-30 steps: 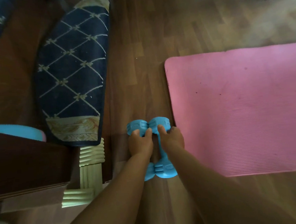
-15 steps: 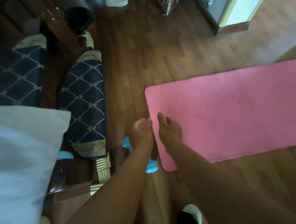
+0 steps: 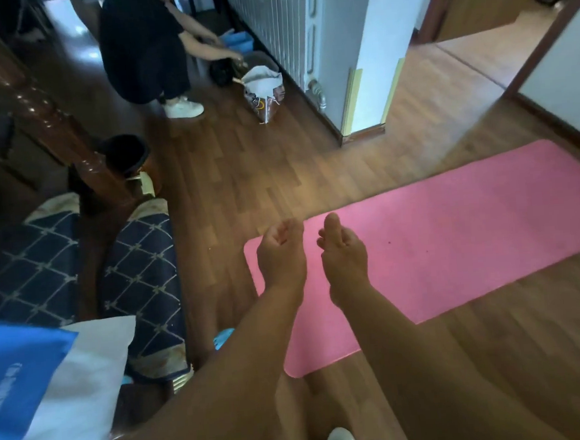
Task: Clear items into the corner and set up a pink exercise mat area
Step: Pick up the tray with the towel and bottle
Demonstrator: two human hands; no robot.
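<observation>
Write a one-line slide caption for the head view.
Empty left hand and right hand hover above the unrolled pink exercise mat; a blue dumbbell lies partly hidden to its left.

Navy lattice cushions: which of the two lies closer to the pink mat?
The narrower cushion, with only a strip of wood floor between it and the pink mat; the wider cushion lies farther left, beyond it.

The left hand (image 3: 280,254) and right hand (image 3: 344,257) are hovering empty, fingers loosely curled, over the pink exercise mat (image 3: 454,235). A blue dumbbell (image 3: 223,339) is lying left of it.
</observation>
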